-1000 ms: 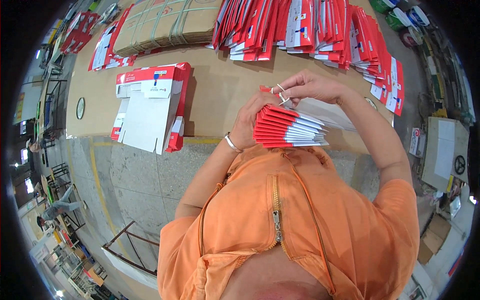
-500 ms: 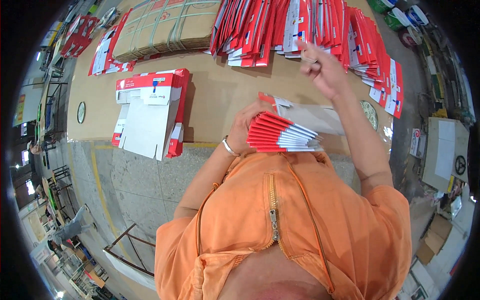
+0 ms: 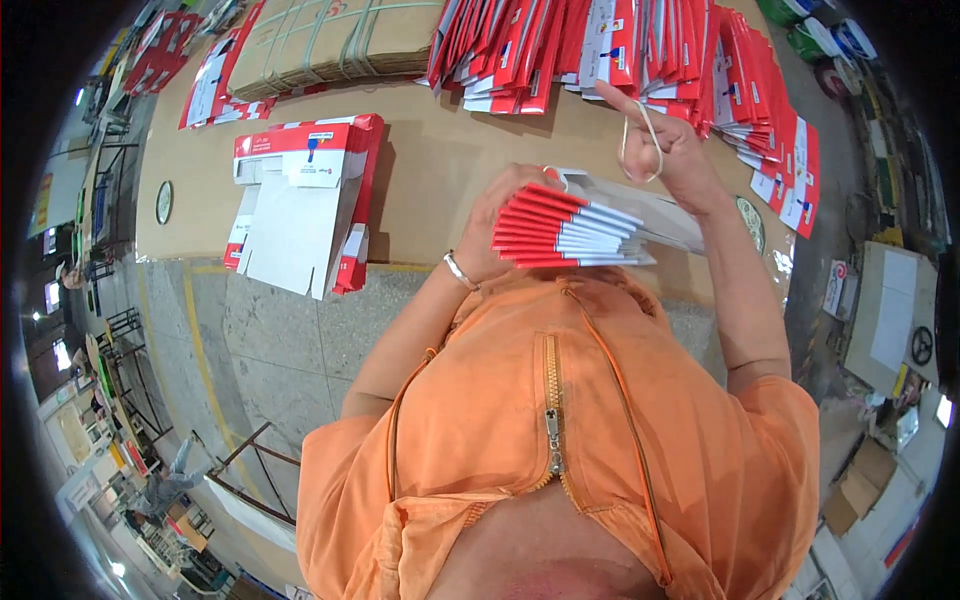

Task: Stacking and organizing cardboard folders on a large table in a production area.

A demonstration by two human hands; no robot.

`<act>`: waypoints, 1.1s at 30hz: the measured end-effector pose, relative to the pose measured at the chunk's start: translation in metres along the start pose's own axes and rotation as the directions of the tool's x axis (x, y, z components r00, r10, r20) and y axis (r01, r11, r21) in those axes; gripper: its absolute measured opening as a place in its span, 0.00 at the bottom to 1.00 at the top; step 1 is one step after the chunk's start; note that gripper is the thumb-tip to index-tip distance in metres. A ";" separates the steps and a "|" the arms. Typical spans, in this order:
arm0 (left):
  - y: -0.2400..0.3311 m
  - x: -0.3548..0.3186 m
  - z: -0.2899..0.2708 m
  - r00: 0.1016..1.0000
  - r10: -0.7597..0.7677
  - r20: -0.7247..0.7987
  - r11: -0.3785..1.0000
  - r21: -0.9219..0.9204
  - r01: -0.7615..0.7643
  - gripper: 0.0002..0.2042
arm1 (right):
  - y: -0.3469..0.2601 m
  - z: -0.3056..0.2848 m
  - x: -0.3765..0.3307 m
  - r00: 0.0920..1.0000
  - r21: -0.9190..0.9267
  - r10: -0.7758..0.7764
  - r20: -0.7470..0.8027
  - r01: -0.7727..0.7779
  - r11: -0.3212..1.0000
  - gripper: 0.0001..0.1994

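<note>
Folded cartons (image 3: 570,232) in left hand (image 3: 500,225)

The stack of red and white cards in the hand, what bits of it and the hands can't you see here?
Head view only:
- Stack of cards: its near end is hidden inside the left hand; how many cards cannot be counted.
- Left hand: its palm faces away.
- Rubber band on the right hand: too thin to follow all round.
- Right hand's fingers: partly folded out of sight.
</note>
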State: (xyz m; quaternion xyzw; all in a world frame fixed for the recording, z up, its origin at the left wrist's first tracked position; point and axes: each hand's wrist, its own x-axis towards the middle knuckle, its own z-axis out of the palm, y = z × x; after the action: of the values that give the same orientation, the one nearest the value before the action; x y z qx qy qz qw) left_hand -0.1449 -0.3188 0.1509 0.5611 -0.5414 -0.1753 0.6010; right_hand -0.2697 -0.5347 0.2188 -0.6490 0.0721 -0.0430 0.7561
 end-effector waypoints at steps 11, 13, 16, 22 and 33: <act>-0.001 0.008 0.005 0.969 -0.194 -0.154 0.974 0.091 0.210 0.37 | -0.062 0.087 0.005 0.933 -0.942 -0.169 0.318 0.332 0.059 0.54; -0.003 0.010 0.009 0.971 -0.167 -0.171 0.979 0.084 0.183 0.40 | -0.061 0.100 0.015 0.951 -0.949 -0.096 0.294 0.302 0.090 0.45; 0.004 0.010 -0.010 0.992 -0.099 -0.082 0.984 0.143 0.110 0.46 | -0.058 0.104 0.023 0.966 -0.962 -0.025 0.257 0.258 0.093 0.37; 0.000 0.019 -0.059 0.968 -0.246 -0.055 0.878 -0.435 0.198 0.36 | -0.051 0.094 0.016 0.919 -0.913 -0.124 0.373 0.387 0.124 0.21; 0.054 0.217 0.049 0.630 -0.217 0.746 0.966 0.071 0.248 0.12 | -0.010 0.111 0.013 0.601 -0.886 -0.745 0.289 0.463 0.030 0.03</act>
State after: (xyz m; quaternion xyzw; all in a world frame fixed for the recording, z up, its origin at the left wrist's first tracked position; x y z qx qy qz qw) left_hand -0.1318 -0.5037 0.2855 0.4927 -0.6598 -0.4764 0.3082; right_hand -0.2384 -0.4297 0.2439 -0.8992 -0.1063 -0.3973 0.1496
